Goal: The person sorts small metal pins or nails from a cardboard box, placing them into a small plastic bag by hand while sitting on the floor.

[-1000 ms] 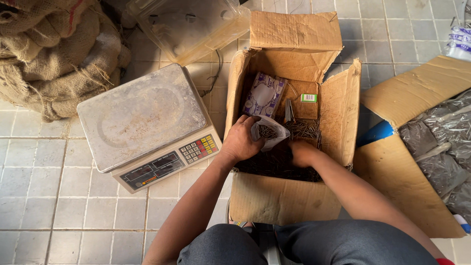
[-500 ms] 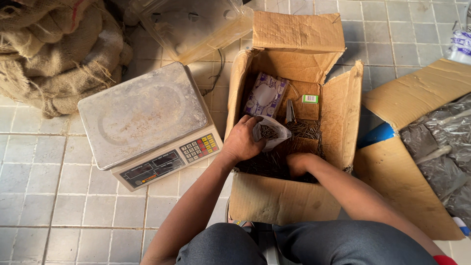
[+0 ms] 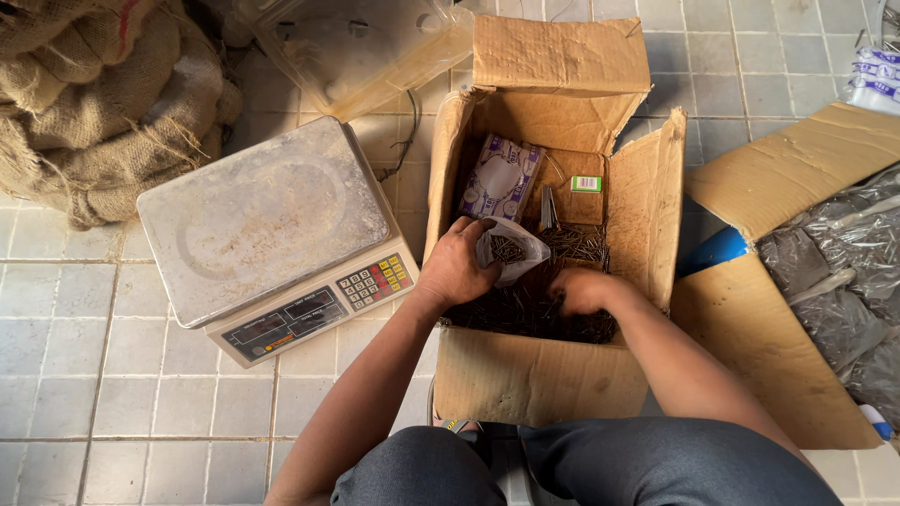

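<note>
Inside box (image 3: pixel 553 375), right hand (image 3: pixel 581 290) now deeper

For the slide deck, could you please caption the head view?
Left hand holds a small clear bag of nails while right hand digs into a cardboard box beside a scale.

The cardboard box (image 3: pixel 553 375) walls and raised flaps hem in both sides; open from above; weighing scale (image 3: pixel 272 234) crowds leftward.

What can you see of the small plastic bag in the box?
The small plastic bag is clear, thin and crumpled, its mouth held open and tilted right. Dark nails show inside it. The left hand grips its left edge, just above the loose nail pile in the cardboard box. The right hand is beside it, apart.
</note>
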